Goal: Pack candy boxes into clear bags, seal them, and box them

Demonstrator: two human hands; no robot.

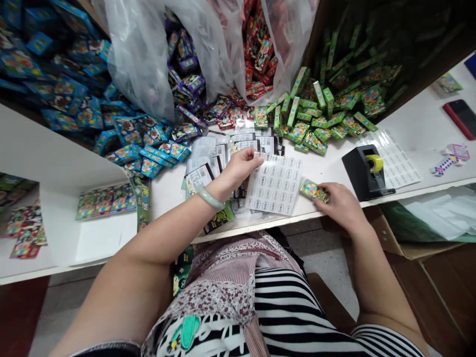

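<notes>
My left hand (243,166) pinches the top left corner of a sheet of round stickers (275,184), printed with rows of ovals. To its right, near the table's front edge, my right hand (336,203) grips a small green box (311,190) between thumb and fingers. Under and behind my left hand lies a loose pile of flat clear packets (208,171) with black edges and barcodes. More small green boxes (316,124) are heaped behind the sheet, on the right.
Blue boxes (145,144) pile up at left; purple boxes (186,74) and red boxes (262,54) spill from plastic bags at the back. A black tape dispenser (359,173) stands right, beside another sticker sheet (399,163). A red-cased phone (461,119) lies far right.
</notes>
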